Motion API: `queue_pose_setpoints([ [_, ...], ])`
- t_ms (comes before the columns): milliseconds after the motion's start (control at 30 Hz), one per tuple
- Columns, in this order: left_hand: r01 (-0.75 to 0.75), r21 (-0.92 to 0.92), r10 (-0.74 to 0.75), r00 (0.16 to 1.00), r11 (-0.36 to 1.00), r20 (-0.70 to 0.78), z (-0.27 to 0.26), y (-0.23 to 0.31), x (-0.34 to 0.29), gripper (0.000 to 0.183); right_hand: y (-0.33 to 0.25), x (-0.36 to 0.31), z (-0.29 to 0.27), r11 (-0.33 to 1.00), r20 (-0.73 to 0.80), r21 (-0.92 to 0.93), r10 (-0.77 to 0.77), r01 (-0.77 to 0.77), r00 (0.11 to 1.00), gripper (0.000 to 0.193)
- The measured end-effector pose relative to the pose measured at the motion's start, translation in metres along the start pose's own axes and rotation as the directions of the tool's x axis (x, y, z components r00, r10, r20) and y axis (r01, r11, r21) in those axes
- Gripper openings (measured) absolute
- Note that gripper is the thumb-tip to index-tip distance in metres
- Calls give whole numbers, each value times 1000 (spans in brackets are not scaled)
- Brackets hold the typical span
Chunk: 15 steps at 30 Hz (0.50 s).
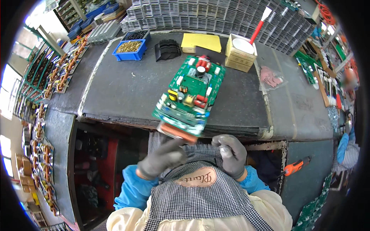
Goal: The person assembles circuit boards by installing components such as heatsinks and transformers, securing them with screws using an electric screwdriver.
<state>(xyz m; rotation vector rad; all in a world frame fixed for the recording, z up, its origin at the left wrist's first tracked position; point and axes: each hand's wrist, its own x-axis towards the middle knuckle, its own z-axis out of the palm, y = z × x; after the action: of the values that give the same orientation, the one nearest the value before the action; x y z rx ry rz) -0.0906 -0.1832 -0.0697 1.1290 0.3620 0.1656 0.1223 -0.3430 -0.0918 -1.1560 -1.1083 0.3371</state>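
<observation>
A green circuit board [198,82] full of parts lies on the dark bench in front of me, its near end reaching the front edge. At that end a finned copper-coloured piece [178,133] sticks out past the bench edge. My left hand [162,158], in a grey glove, is just below this piece, slightly blurred, fingers partly stretched and apart. Whether it touches the copper piece I cannot tell. My right hand [232,154], also gloved, hovers before my checked apron [208,196] with fingers curled together. Anything inside them is hidden.
Far on the bench stand a blue bin of brass-coloured small parts [129,47], black plastic pieces [167,50], a yellow pad [201,42] and a carton [239,57] with a red-handled brush [260,25]. An orange power screwdriver [296,166] lies at right. Stacked metal parts [216,17] line the back.
</observation>
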Motion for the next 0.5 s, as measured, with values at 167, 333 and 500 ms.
queue_pose_setpoints([
  [167, -14, 56, -7, 935, 998, 354, 56, -28, 87, 84, -10, -30, -17, 957, -151, -277, 46, -86, 988, 17],
  [333, -165, 254, 30, 885, 953, 465, 78, -37, 110, 72, -17, -30, -36, 937, -531, 152, 345, -313, 774, 23],
  [500, -364, 340, 75, 770, 867, 633, 9, 1, 64, 59, -24, -24, -31, 670, -117, 432, 706, -604, 699, 38],
])
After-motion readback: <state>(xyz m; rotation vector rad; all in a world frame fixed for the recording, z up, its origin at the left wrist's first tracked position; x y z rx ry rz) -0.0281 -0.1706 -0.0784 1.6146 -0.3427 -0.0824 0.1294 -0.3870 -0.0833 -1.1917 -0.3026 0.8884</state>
